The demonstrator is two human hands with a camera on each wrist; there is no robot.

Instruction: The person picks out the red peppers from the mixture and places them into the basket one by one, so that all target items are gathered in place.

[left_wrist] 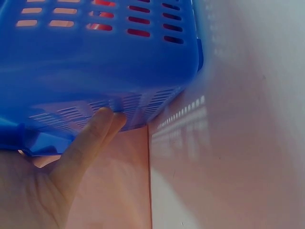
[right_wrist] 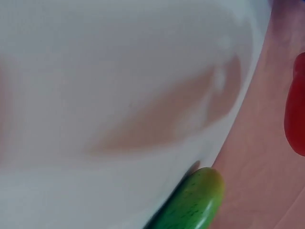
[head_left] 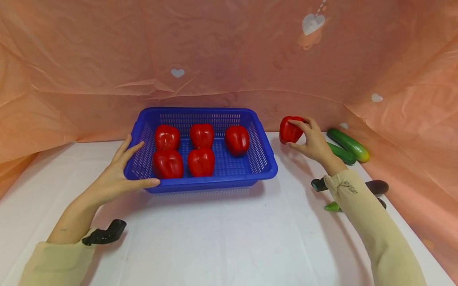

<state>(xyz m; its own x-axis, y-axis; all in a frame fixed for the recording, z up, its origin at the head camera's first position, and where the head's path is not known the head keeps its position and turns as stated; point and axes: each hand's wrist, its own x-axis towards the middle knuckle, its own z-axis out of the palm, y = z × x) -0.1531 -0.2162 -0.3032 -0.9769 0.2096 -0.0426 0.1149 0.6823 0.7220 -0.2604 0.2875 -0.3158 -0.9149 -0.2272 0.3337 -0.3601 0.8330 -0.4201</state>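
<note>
A blue plastic basket (head_left: 200,182) stands on the white table with several red bell peppers (head_left: 167,163) inside. At its left front corner is my left hand (head_left: 114,178), fingers spread and nearly straight, with the thumb along the front rim. The left wrist view shows fingers (left_wrist: 90,138) against the slotted basket wall (left_wrist: 100,67). My right hand (head_left: 313,145) pinches another red bell pepper (head_left: 289,130) between thumb and fingers, right of the basket. In the right wrist view only part of that pepper (right_wrist: 296,109) shows at the edge, above its shadow.
Right of the basket lie a large green cucumber (head_left: 348,143) and a second green one (head_left: 341,153). A dark eggplant (head_left: 377,186) and a light green tip (head_left: 332,206) are partly hidden by the right sleeve (head_left: 372,226). An orange sheet (head_left: 229,51) hangs behind the table.
</note>
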